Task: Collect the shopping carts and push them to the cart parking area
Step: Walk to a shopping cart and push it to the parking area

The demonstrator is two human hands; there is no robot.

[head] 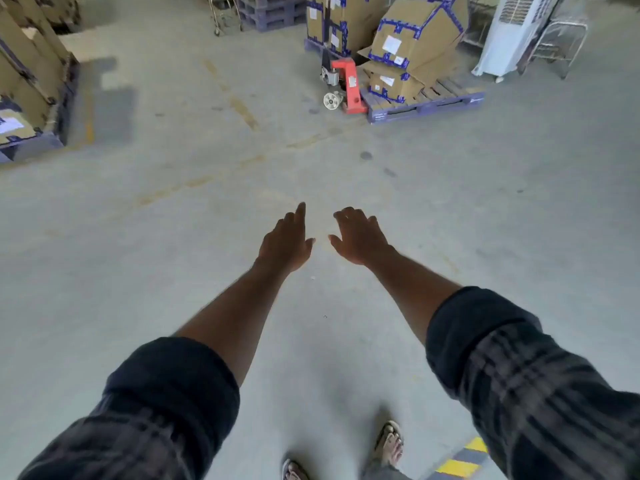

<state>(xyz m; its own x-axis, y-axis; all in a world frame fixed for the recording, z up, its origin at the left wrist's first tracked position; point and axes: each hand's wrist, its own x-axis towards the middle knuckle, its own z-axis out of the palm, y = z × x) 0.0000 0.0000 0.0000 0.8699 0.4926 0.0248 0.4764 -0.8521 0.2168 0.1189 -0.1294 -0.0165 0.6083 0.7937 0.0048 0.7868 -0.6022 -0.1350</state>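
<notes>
1. Metal wire cart (227, 13) stands on small wheels at the far top edge of the view, well apart from both hands and just beside a stack of dark pallets (270, 12).
2. Left hand (285, 245) and right hand (360, 237) reach forward side by side over the floor, fingers loose and spread, holding nothing. Dark checked sleeves (540, 382) are rolled up above the forearms.
3. Grey concrete floor (173, 220) with worn yellow lines stretches from the hands to the cart.
4. Right of that stretch, a red pallet jack (348, 86) sits pushed into a blue pallet (426, 102) that carries leaning cardboard boxes (415, 36) edged with blue tape.
5. Further right, a white ribbed unit (509, 32) stands next to a metal frame (559, 46).
6. More taped boxes (27, 81) are stacked on a pallet at the left edge.
7. White labels are stuck on the boxes; their writing is too small to read.
8. Sandalled feet (389, 441) show at the bottom, near a yellow-and-black floor stripe (464, 459).
</notes>
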